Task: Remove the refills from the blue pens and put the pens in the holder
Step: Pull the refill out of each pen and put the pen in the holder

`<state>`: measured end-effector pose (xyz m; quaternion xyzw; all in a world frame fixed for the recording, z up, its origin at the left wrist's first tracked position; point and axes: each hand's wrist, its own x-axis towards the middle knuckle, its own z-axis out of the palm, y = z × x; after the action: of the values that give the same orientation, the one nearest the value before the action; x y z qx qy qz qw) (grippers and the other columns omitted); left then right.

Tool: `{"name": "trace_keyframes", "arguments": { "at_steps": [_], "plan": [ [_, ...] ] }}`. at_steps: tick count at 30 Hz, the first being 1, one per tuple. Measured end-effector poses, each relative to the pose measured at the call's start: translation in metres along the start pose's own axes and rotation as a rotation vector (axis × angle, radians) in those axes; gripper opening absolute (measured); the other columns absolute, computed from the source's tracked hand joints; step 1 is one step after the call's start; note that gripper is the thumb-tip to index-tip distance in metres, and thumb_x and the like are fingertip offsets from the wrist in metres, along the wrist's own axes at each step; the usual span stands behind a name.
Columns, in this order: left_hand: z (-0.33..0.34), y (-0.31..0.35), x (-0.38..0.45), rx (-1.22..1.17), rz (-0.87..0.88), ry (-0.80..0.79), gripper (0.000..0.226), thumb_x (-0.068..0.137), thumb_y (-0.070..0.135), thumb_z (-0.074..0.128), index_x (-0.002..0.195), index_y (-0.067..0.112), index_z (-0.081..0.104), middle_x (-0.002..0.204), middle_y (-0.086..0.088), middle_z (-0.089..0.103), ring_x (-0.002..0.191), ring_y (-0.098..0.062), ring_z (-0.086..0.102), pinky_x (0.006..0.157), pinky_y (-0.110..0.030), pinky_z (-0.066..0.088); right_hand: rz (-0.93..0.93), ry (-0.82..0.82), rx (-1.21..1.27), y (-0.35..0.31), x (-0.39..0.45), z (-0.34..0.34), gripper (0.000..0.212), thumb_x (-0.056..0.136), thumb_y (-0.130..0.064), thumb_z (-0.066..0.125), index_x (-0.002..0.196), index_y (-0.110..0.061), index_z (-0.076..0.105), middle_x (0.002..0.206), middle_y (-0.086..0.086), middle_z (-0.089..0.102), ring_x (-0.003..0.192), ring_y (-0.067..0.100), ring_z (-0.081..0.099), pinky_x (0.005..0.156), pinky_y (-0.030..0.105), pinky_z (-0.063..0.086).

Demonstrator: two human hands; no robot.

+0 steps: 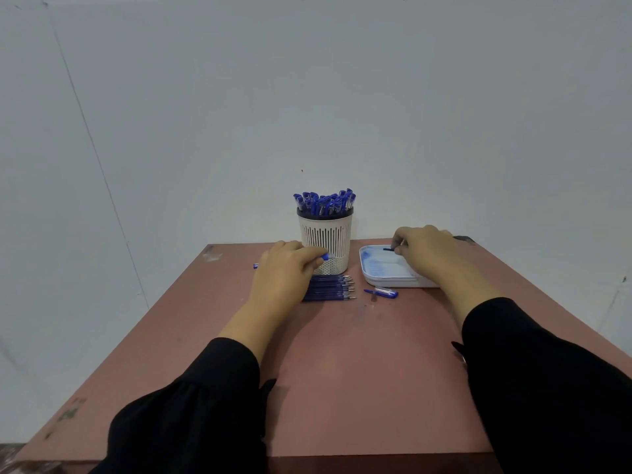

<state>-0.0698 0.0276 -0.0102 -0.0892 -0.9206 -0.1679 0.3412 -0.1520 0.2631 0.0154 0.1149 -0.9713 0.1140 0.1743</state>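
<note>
Nearest the camera, two black sleeves (191, 415) reach forward over the reddish table (342, 388), whose front half carries nothing of the task. Further out, at about eleven o'clock from the table's middle, the left hand (284, 275) is curled around a blue pen (326, 257) held crosswise, its cap end poking out toward the holder and its tail showing on the far side of the knuckles. Just under that hand lies a row of refills (333, 288), tips pointing to three o'clock; the wrist hovers over or touches their left ends, and a careless lift could roll them apart or off the edge. A loose pen part (381, 292) sits just beside them at one o'clock, near the tray, and a sleeve could sweep it away. The right hand (424, 249) reaches over the white tray (386, 280) and seems to pinch a small dark piece (389, 249) at its fingertips, though I cannot tell whether it grasps or merely touches it. Farthest, at twelve o'clock, the pen holder (326, 242) is crammed with blue pens (325, 201); I judge that forcing another in could tip it or push its neighbours out, and the held pen's end is touching or nearly touching its wall.
</note>
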Motion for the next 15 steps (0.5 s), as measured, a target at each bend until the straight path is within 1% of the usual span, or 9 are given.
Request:
{"name": "trace_keyframes", "arguments": {
  "at_steps": [3,7,11,15],
  "plan": [
    [-0.001,0.0,0.0,0.006,-0.001,-0.011,0.024,0.095,0.029,0.051,0.112,0.024,0.067,0.095,0.002,0.068,0.089,-0.021,0.052,0.079,-0.035,0.041,-0.118,0.099,0.064,-0.011,-0.008,-0.004,0.018,0.097,-0.021,0.047,0.1,-0.026,0.064,0.1,-0.004,0.069,0.101,0.022,0.052,0.084,0.035,0.034],
    [-0.003,0.0,-0.002,-0.004,-0.027,0.003,0.023,0.095,0.033,0.05,0.1,0.02,0.069,0.09,0.006,0.068,0.089,-0.017,0.052,0.077,-0.032,0.04,-0.259,0.192,0.076,-0.031,-0.019,-0.008,0.018,0.097,-0.023,0.05,0.101,-0.026,0.067,0.095,-0.004,0.068,0.097,0.021,0.051,0.078,0.034,0.031],
    [-0.004,0.0,-0.002,0.003,-0.032,0.001,0.023,0.096,0.033,0.05,0.096,0.018,0.068,0.087,0.006,0.066,0.088,-0.017,0.052,0.075,-0.032,0.039,-0.295,0.169,0.087,-0.041,-0.029,-0.006,0.019,0.097,-0.023,0.049,0.102,-0.027,0.066,0.094,-0.008,0.067,0.098,0.019,0.05,0.079,0.034,0.03],
    [-0.004,0.001,-0.003,-0.014,-0.027,-0.009,0.022,0.095,0.03,0.051,0.097,0.017,0.068,0.088,0.004,0.066,0.088,-0.018,0.053,0.076,-0.035,0.041,-0.286,0.142,0.094,-0.042,-0.03,-0.003,0.019,0.098,-0.024,0.048,0.102,-0.027,0.066,0.097,-0.006,0.067,0.098,0.019,0.049,0.082,0.034,0.03]
  ]
}}
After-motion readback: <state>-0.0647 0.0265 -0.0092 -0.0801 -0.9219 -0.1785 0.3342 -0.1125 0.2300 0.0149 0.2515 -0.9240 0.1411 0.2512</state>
